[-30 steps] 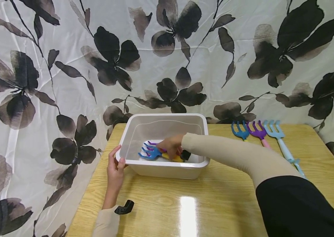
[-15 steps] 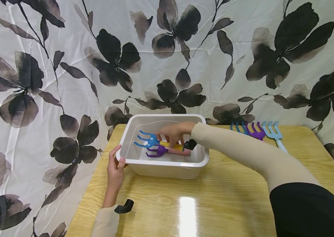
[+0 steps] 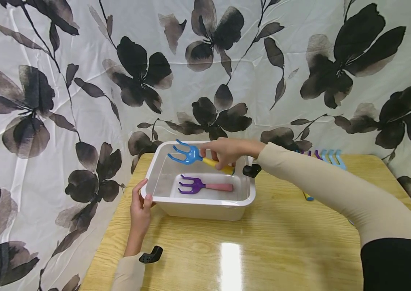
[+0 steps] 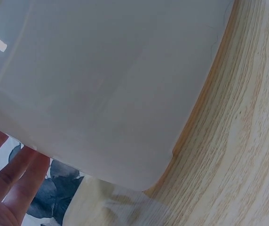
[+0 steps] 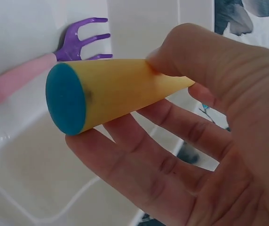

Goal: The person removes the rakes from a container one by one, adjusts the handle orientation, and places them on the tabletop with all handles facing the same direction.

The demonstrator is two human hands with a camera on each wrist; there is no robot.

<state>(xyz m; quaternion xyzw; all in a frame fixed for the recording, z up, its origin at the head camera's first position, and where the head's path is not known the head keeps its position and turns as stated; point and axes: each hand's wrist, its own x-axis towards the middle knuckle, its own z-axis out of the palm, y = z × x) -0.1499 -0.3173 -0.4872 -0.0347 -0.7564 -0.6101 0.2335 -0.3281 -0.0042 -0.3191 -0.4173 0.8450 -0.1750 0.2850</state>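
Blue rake [image 3: 187, 154]: up over the bin [image 3: 253, 193], right hand [image 3: 227, 150] pinching its yellow handle.
Left hand [image 3: 140, 210]: thumb hooked on the bin's rim.
Risk: light fingertip hold, so the rake could slip onto the purple rake [image 3: 202, 186].

rakes and tub, counted
two toy rakes [image 3: 190, 154] [image 3: 202, 186] at one white tub [image 3: 198, 208]; more rakes [image 3: 331, 157] partly hidden behind the sleeve.

- My rake [image 3: 194, 156]: blue head, yellow handle.
- Rake in the bin [image 3: 204, 186]: purple head, pink handle.
- Bin [image 3: 205, 208]: white.
- Backdrop cloth [image 3: 81, 60]: white, black flowers.
- Table [image 3: 263, 242]: light wood grain.
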